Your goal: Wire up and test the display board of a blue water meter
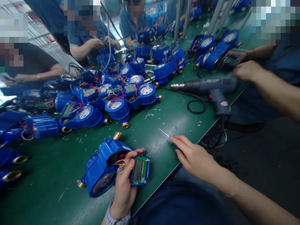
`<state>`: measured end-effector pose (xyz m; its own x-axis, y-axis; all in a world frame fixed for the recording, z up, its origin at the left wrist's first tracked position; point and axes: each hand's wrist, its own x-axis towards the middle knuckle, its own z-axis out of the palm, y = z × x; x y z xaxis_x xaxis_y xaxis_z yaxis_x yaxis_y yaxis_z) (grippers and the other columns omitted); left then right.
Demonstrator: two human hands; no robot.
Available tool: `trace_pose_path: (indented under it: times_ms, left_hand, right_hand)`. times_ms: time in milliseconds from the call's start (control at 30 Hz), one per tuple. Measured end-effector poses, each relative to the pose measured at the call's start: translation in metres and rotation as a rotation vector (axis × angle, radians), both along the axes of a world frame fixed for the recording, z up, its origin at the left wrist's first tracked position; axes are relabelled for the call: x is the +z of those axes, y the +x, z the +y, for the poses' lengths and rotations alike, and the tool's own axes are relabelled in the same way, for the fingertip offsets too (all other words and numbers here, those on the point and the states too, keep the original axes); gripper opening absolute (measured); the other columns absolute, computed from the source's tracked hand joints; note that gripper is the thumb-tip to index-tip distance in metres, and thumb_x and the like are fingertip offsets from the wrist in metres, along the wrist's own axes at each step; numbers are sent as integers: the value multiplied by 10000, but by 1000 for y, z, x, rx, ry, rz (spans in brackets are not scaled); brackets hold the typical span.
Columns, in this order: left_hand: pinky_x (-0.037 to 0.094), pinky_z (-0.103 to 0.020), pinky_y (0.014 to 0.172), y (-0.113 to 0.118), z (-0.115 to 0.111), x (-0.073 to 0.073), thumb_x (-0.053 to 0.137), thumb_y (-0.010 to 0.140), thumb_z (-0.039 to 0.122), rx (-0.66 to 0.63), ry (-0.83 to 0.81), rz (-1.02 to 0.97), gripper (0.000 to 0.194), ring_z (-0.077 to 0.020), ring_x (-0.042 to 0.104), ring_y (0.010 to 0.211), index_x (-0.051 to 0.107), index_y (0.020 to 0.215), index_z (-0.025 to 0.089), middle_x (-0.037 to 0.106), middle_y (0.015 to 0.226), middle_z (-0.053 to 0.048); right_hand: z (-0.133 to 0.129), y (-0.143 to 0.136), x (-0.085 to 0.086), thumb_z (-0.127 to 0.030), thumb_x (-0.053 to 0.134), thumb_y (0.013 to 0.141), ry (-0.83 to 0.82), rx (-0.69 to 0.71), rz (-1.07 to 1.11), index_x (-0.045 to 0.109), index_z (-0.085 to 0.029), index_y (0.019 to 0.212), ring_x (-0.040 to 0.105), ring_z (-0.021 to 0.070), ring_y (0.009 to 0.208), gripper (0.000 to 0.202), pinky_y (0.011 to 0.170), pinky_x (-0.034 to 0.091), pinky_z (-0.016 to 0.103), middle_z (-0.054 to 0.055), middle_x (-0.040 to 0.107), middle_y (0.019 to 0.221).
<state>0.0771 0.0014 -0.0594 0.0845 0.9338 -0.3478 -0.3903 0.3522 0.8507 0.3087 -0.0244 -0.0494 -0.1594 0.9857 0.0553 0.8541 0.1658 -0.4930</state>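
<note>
My left hand (125,187), with a watch on its wrist, is closed round a display circuit board (139,171). The green board carries a grey screen and sits in a blue frame. Thin coloured wires (121,165) run from behind it into an opened blue water meter (100,170), which lies on its side on the table, its brass ends showing. Farther right, my right hand (193,156) pinches a thin, silvery pointed tool (163,132) over the table near its edge. The tool's tip points away from me and is apart from the meter; its exact kind is unclear.
Several blue water meters (142,97) with exposed wires crowd the green table (161,115). A heat gun (206,87) lies at the right edge, its cable hanging down. Several co-workers sit around; one co-worker's hand (248,70) is close behind the heat gun.
</note>
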Motion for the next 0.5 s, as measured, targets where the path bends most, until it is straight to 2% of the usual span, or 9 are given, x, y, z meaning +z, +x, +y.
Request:
trace_pose_path:
  times_ms: [100, 200, 267, 333, 367, 400, 467, 500]
  left_hand:
    - [433, -315, 1010, 2, 14, -2, 757, 773, 414, 22, 11, 67, 299, -239, 577, 1181, 677, 970, 204, 697, 1125, -51]
    - [476, -285, 906, 6, 30, -3, 778, 742, 424, 34, 58, 116, 345, -243, 595, 1139, 678, 971, 186, 696, 1122, -61]
    - [494, -273, 831, 9, 37, -3, 779, 738, 446, 38, 61, 133, 391, -245, 609, 1110, 677, 1009, 183, 691, 1138, -63]
    - [506, -281, 807, 11, 41, -2, 787, 725, 484, 51, 31, 119, 475, -255, 618, 1102, 667, 1080, 191, 688, 1156, -66]
    - [512, -291, 822, 12, 41, -1, 788, 722, 504, 54, 11, 103, 524, -261, 617, 1114, 657, 1127, 198, 685, 1172, -69]
    - [514, -303, 853, 12, 40, -1, 784, 726, 522, 52, -7, 82, 566, -266, 607, 1142, 642, 1175, 208, 679, 1197, -71]
    - [497, -329, 945, 11, 35, -2, 763, 754, 536, 39, -24, 48, 606, -275, 562, 1225, 611, 1252, 226, 651, 1271, -73]
    - [478, -346, 995, 9, 31, -3, 748, 772, 535, 25, -24, 35, 603, -281, 532, 1268, 603, 1271, 230, 629, 1311, -73]
  right_hand:
    - [29, 4, -14, -105, 399, 919, 37, 19, -63, 515, -97, 1373, 609, 294, 1129, 469, 932, 564, 497, 183, 540, 1316]
    - [51, 29, -13, -191, 468, 935, 214, 2, -21, 548, -123, 1346, 528, 300, 1229, 425, 1039, 481, 515, 169, 544, 1327]
    - [63, 63, -8, -276, 507, 934, 427, -186, 50, 555, -111, 1334, 485, 301, 1275, 435, 1098, 408, 527, 184, 538, 1337]
    - [74, 108, -3, -324, 609, 865, 533, -522, 118, 573, -82, 1306, 444, 312, 1321, 504, 1156, 325, 511, 205, 497, 1382]
    - [79, 130, -1, -303, 663, 807, 490, -709, 187, 576, -63, 1296, 422, 313, 1346, 552, 1164, 317, 474, 214, 480, 1399]
    - [83, 152, -1, -283, 686, 777, 373, -869, 274, 563, -58, 1310, 417, 312, 1355, 591, 1161, 321, 454, 216, 471, 1412]
    - [88, 185, 0, -298, 657, 805, 238, -955, 344, 524, 32, 1318, 538, 371, 1235, 625, 1043, 435, 510, 304, 515, 1324]
    - [89, 196, 0, -305, 631, 831, 174, -943, 380, 514, 56, 1316, 612, 358, 1136, 615, 960, 501, 476, 314, 554, 1265]
